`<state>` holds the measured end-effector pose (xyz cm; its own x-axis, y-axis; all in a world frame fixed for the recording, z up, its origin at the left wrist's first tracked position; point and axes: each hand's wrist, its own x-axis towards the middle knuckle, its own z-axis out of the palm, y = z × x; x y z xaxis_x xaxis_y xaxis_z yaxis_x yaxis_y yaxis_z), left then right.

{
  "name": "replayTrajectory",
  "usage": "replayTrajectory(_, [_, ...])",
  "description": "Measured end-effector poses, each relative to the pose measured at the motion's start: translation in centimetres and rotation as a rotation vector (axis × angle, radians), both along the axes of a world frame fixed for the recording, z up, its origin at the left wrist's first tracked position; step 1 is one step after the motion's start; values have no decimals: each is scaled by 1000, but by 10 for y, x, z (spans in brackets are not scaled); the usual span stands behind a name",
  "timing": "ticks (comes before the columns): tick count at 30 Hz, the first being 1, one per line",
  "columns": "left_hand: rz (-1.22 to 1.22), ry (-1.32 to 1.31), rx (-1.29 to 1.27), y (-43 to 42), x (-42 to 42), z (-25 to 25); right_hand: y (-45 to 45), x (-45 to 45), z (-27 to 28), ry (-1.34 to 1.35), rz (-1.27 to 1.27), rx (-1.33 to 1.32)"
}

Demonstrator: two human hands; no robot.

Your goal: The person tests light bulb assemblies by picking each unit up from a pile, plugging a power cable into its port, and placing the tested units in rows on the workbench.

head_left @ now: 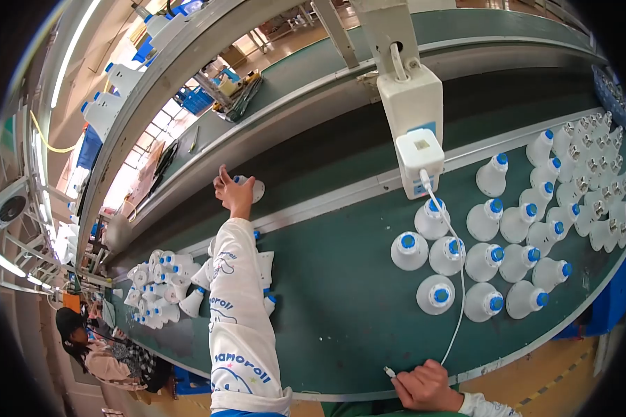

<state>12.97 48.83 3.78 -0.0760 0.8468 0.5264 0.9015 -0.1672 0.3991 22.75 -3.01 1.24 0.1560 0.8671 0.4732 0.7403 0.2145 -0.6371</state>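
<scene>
My left hand (235, 194) is stretched out over the dark belt, its fingers and thumb round the blue neck of a white cone-shaped lamp housing (258, 190). Part of that housing is hidden behind the hand. Near the front edge of the green table (341, 306), my right hand (424, 386) pinches a white cable's small plug (389, 372). The cable (460, 299) runs up to a white adapter (420, 151) on a post. Beyond my right hand stand rows of white housings with blue caps (436, 295).
More housings (163, 285) crowd the table's left part, some partly behind my left sleeve. At the far right are housings with metallic tops (591, 167). A metal rail (327, 205) separates table and belt (313, 167). A person in a dark cap (69, 323) is at the lower left.
</scene>
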Motion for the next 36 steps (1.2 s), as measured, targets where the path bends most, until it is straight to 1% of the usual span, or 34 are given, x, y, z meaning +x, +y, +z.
replayTrajectory(1, [-9, -3, 1, 18, -10, -5, 2, -1, 1, 7, -26, -5])
replayTrajectory(3, [-320, -25, -301, 42, -26, -15, 5, -1, 2, 0, -34, -13])
replayTrajectory(4, [-325, -22, -304, 28, -20, -7, 4, -1, 3, -7, -31, -18])
replayTrajectory(6, [-415, -10, -172, -10, -8, 8, 1, -2, -3, -13, -36, -11])
replayTrajectory(7, [-492, -44, -139, -24, -6, 12, 1, -3, -6, -21, -38, 1])
replayTrajectory(8, [-528, -79, -169, -56, 0, 29, 1, -3, -5, -23, -36, 0])
replayTrajectory(9, [-628, -108, -128, -83, 1, 40, 2, -2, -2, -30, -48, 8])
replayTrajectory(10, [-707, -78, -129, -109, -2, 50, 1, -4, -2, -39, -56, 22])
replayTrajectory(11, [-864, 8, -2, -127, -11, 51, 0, -6, -5, -27, -68, 17])
replayTrajectory(12, [-974, 117, 71, -156, -19, 62, -1, -7, -7, -30, -50, 33])
replayTrajectory(13, [-1026, 277, 176, -181, -27, 65, -1, -7, -7, -57, -66, 39])
replayTrajectory(15, [-1096, 300, 88, -241, -43, 73, -1, -10, -9, -73, -90, 44])
replayTrajectory(17, [-1126, 292, 69, -287, -55, 72, -3, -12, -9, -59, -86, 60])
replayTrajectory(18, [-1149, 224, 120, -304, -58, 68, -2, -11, -9, -44, -91, 72])
replayTrajectory(19, [-1140, 210, 127, -320, -62, 65, -3, -11, -10, -31, -90, 62])
replayTrajectory(20, [-1102, 203, 128, -333, -65, 62, -2, -12, -11, -37, -57, 93])
replayTrajectory(22, [-1017, 150, 139, -354, -69, 54, -3, -13, -9, 23, -90, 90])
replayTrajectory(23, [-975, 104, 152, -360, -69, 47, -4, -12, -5, 94, -77, 43])
replayTrajectory(24, [-951, 110, 178, -366, -69, 37, -5, -11, -6, 86, -53, 68])
replayTrajectory(26, [-902, 45, 102, -375, -71, 21, -7, -11, -6, 476, -161, -132])
replayTrajectory(27, [-885, 44, 108, -378, -73, 22, -9, -10, 6, 553, -141, -217])
replayTrajectory(29, [-844, 119, -35, -389, -73, 19, -10, -12, 26, 567, -102, -233])
replayTrajectory(30, [-856, 110, -59, -390, -74, 22, -11, -15, 35, 591, -83, -250])
replayTrajectory(32, [-955, 16, 108, -383, -77, 26, -9, -15, 37, 515, -36, -224])
replayTrajectory(34, [-1096, -127, -134, -377, -85, 28, -6, -19, 40, 555, -54, -228])
replayTrajectory(36, [-1076, -304, -551, -380, -93, 28, -3, -23, 38, 610, -60, -247])
